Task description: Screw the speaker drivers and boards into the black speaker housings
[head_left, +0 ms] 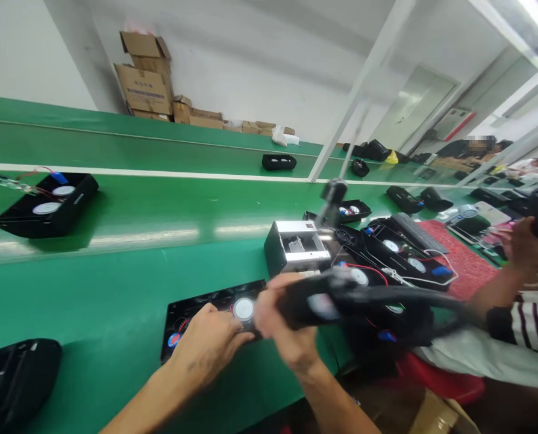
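A black speaker housing [205,301] lies open side up on the green bench, a round white-backed speaker [243,309] and a blue part [174,339] inside it. My left hand [208,337] is closed with its fingers bent over the housing, next to the round speaker. Gripped in my right hand [282,319] is a black electric screwdriver [311,301], blurred by motion, whose thick cord trails right. The fingers of that hand are just right of the round speaker. The tool's tip is hidden. A silver-and-black screw feeder box [296,247] stands behind my hands.
Wired speaker housings [404,253] crowd the right side. Another open housing [47,205] sits at the back left, and a black shell [18,380] at the front left. A co-worker's hand [524,247] is at the far right. Cardboard boxes [144,90] stand against the wall.
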